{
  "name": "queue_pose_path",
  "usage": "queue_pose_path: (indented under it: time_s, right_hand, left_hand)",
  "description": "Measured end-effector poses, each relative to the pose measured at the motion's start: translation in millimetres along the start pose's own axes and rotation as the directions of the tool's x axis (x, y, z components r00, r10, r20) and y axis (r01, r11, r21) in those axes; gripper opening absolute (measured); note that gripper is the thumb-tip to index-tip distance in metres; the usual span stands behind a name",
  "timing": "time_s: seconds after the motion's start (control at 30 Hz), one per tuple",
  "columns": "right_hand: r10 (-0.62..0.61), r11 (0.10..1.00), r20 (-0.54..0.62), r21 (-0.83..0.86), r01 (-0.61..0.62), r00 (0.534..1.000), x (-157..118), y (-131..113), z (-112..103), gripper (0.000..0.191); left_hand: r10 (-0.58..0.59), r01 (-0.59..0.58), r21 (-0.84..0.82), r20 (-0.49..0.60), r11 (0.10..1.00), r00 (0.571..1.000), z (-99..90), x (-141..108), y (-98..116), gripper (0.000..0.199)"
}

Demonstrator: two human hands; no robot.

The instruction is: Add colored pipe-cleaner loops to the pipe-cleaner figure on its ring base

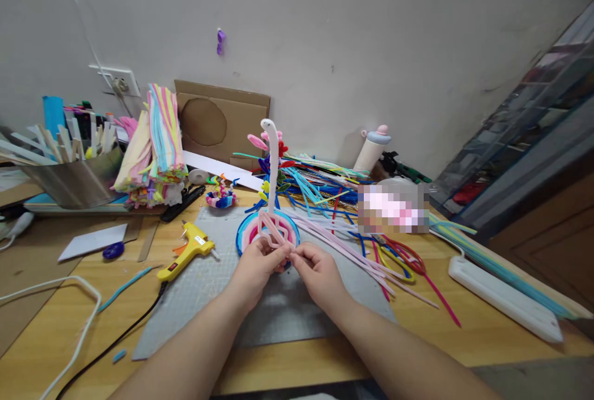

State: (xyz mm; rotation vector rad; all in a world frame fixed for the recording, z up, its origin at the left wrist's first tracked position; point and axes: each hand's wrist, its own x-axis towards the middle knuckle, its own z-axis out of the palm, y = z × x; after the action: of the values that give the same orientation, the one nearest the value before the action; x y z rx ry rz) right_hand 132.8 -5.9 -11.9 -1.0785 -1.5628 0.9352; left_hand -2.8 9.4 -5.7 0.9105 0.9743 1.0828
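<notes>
Pale pink fuzzy stem (271, 228), bent into an angular outline, sits between both hands. Left hand (258, 265): thumb and fingers pinched narrow on its lower part. Right hand (319, 269): thumb and forefinger closed on the near end, just beside the left fingertips. Step in hand, as judged: bending or joining the stem at that end. Next move seems to call for a steady left hold while the right fingertips work the tip without flattening the outline. Just behind: coiled disc (240, 236), blue-rimmed; contact with the stem cannot be told. White upright stem (273, 180) rises beyond. Farther right, loose pale pink stems (346, 246); left, yellow glue gun (192, 250), lying unheld.
</notes>
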Motion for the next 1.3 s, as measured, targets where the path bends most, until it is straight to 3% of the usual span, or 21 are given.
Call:
queue_pose_path:
  time_s: [0.1, 0.2, 0.3, 0.43, 0.6, 0.67, 0.73, 0.8, 0.87, 0.93, 1.03, 1.1, 1.3]
  right_hand:
    - [-0.031, 0.999, 0.023, -0.042, 0.032, 0.999, -1, 2, -1, 0.022]
    - [-0.014, 1.0, 0.075, -0.023, 0.016, 0.997, 0, 4, -3, 0.022]
    - [-0.046, 0.998, 0.046, -0.04, 0.048, 0.998, 1, 3, -6, 0.021]
    - [-0.124, 0.978, 0.02, -0.169, 0.125, 0.992, 1, 0, -8, 0.019]
    - [-0.139, 0.961, 0.069, -0.233, 0.151, 0.988, 0, 0, -7, 0.017]
    - [-0.087, 0.983, 0.071, -0.154, 0.097, 0.994, 0, 1, -6, 0.018]
    - [0.04, 0.999, 0.125, 0.022, -0.043, 0.991, 1, 0, -7, 0.02]
    - [0.165, 0.954, 0.235, 0.209, -0.216, 0.958, 2, -1, -7, 0.021]
    - [0.21, 0.908, 0.301, 0.293, -0.299, 0.93, 3, -3, -8, 0.022]
    - [0.173, 0.938, 0.25, 0.254, -0.237, 0.953, 4, -3, -8, 0.022]
    - [0.051, 0.995, 0.119, 0.082, -0.061, 0.992, 4, 1, -8, 0.022]
    - [-0.007, 1.0, 0.09, -0.002, 0.007, 0.996, 3, 3, -7, 0.021]
    - [0.002, 1.0, 0.077, -0.015, 0.0, 0.997, 2, 6, -6, 0.02]
  left_hand:
    - [-0.019, 0.019, -0.005, -0.02, 1.0, 1.0, -2.8, 1, -1, 0.027]
    - [-0.039, 0.042, -0.05, 0.056, 0.998, 0.998, -4.7, 1, 1, 0.024]
    - [-0.023, 0.031, -0.076, 0.103, 0.997, 0.994, -5.7, 1, 5, 0.024]
    - [0.1, -0.099, -0.078, 0.016, 0.992, 0.995, -10.0, 4, 7, 0.027]
    - [0.087, -0.087, -0.053, -0.008, 0.995, 0.996, -15.8, 8, 7, 0.02]
    - [0.08, -0.08, -0.066, -0.009, 0.995, 0.997, -16.1, 7, 7, 0.019]
    - [0.082, -0.08, -0.101, 0.023, 0.992, 0.996, -15.4, 5, 9, 0.019]
    - [0.079, -0.064, -0.153, 0.097, 0.986, 0.992, -14.1, 3, 11, 0.021]
    - [0.058, -0.023, -0.19, 0.177, 0.982, 0.983, -12.5, 1, 13, 0.023]
    - [0.027, 0.009, -0.189, 0.188, 0.982, 0.982, -10.9, 0, 14, 0.025]
    - [0.008, 0.007, -0.137, 0.107, 0.991, 0.994, -9.3, -1, 12, 0.025]
    - [0.02, -0.012, -0.098, 0.078, 0.995, 0.997, -9.1, 0, 9, 0.028]
    - [0.056, -0.058, 0.033, 0.065, 0.998, 0.996, -9.1, 0, 6, 0.025]
